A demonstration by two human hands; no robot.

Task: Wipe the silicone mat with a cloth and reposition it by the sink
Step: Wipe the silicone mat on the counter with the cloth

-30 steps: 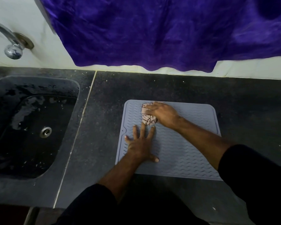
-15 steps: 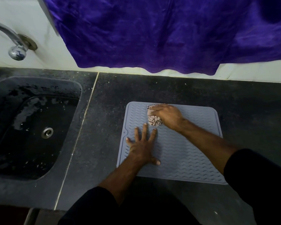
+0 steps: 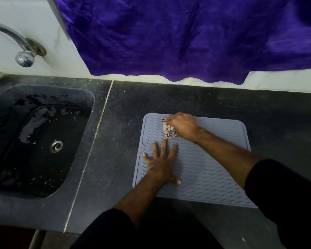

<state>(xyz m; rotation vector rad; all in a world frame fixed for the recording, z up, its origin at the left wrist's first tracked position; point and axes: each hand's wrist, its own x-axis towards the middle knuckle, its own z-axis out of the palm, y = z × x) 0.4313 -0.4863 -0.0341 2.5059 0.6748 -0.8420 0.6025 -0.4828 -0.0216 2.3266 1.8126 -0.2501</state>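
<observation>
A grey silicone mat (image 3: 210,169) with a wavy ribbed surface lies flat on the dark stone counter (image 3: 126,123), to the right of the sink (image 3: 34,141). My left hand (image 3: 162,162) presses flat on the mat's left half, fingers spread and straight. My right hand (image 3: 183,125) grips a bunched pale patterned cloth (image 3: 169,132) and holds it against the mat near its far left corner. The cloth is partly hidden under my fingers.
The dark sink basin is wet, with a metal drain (image 3: 56,146). A chrome tap (image 3: 23,56) juts from the white wall at upper left. A purple cloth (image 3: 187,36) hangs over the wall behind the counter. A pale seam (image 3: 95,137) separates sink slab and counter.
My right hand with the cloth has stayed near the mat's far left corner, shifting only slightly. My left hand keeps pressing in the same spot. The camera view has shifted slightly.
</observation>
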